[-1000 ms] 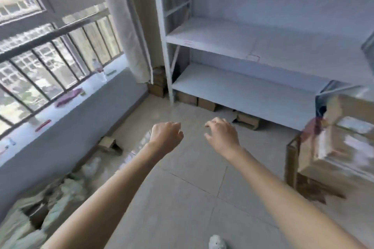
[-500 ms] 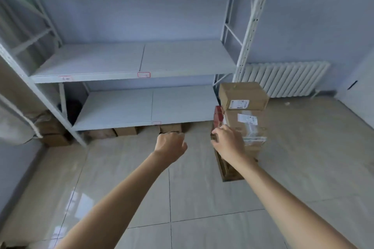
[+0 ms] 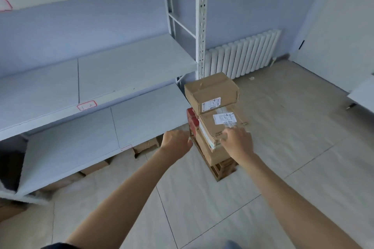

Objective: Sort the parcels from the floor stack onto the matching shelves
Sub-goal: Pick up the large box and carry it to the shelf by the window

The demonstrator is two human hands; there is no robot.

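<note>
So the parcel stack (image 3: 214,127) sits on the tiled floor (image 3: 273,147) right at the end of the white shelving unit (image 3: 101,79), top cardboard box (image 3: 211,92) sitting a bit crooked on the labelled one (image 3: 222,125) under it. Left hand (image 3: 175,141) is loosely curled near the red box (image 3: 192,120), holding nothing. Right hand (image 3: 238,143) is in front of the stack's lower boxes, fingers bent, but can't tell if it's actually gripping. Radiator (image 3: 242,54) along the back wall.
</note>
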